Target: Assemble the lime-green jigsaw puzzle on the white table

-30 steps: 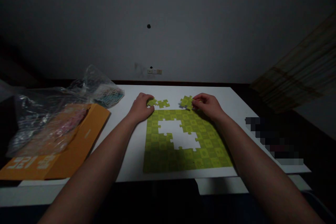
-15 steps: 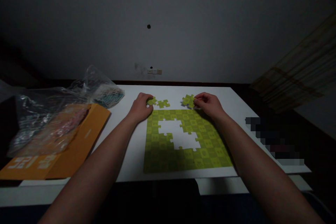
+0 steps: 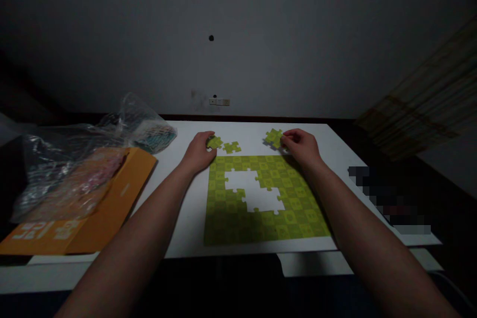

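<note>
A green checked jigsaw puzzle [image 3: 231, 218] lies on the white table, with a white gap of irregular outline in its middle. Beyond its far right part, my right hand [image 3: 303, 146] pinches a green puzzle piece [image 3: 274, 137] by its right edge, held tilted over the tabletop. My left hand [image 3: 199, 151] is at the puzzle's far left corner, thumb and fingers closed around the left side of another puzzle piece [image 3: 215, 142]. Just right of that piece, a loose puzzle piece [image 3: 232, 147] lies flat on the table.
On the left are an orange cardboard folder [image 3: 122, 194] with white lettering and crumpled clear plastic bags [image 3: 74, 174], one with teal pieces inside. The white table [image 3: 182, 231] stands near a grey wall [image 3: 283, 59] with sockets [image 3: 219, 102]. A striped curtain [image 3: 413, 104] hangs at right.
My right hand has moved slightly right and away from me with its puzzle piece, which is turned a little. The piece at my left hand has shifted slightly and shows more of itself.
</note>
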### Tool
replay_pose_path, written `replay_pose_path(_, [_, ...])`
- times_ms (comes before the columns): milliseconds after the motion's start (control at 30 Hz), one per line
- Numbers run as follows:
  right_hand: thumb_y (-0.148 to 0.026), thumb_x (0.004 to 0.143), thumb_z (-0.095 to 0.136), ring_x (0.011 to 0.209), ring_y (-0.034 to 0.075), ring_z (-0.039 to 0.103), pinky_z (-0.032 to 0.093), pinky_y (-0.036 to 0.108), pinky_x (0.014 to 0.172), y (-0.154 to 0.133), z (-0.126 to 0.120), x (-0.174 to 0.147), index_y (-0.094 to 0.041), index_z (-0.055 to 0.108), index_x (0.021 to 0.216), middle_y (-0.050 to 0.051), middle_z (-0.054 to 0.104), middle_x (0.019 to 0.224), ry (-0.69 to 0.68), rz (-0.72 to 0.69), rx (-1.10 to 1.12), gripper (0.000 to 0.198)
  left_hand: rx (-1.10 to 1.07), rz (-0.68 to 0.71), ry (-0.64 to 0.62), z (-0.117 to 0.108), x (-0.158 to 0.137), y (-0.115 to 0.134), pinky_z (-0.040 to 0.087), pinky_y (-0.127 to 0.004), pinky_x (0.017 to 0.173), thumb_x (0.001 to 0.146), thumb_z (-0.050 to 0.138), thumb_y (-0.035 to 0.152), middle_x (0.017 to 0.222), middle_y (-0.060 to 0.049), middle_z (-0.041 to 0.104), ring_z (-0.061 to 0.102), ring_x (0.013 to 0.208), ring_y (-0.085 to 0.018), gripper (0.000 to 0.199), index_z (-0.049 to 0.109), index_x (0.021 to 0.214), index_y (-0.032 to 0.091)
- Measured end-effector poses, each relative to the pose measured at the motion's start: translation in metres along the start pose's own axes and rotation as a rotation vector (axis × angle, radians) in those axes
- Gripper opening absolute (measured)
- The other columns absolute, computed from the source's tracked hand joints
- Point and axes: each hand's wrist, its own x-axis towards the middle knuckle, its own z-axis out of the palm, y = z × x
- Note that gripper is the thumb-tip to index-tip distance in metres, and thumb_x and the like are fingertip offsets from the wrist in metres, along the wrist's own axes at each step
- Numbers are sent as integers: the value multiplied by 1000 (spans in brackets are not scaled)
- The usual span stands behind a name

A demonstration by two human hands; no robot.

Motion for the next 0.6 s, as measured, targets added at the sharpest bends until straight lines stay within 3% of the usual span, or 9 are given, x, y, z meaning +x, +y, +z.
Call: replay_pose_path(600, [-50,73,90,76,29,79,65,43,75,2,-2,1,-22,79,93,10,82,84,-11,-26,-35,36,11,-16,16,-1,0,3,57,-54,121,81,78,20,138,-15,72,72,129,-36,63,70,143,18])
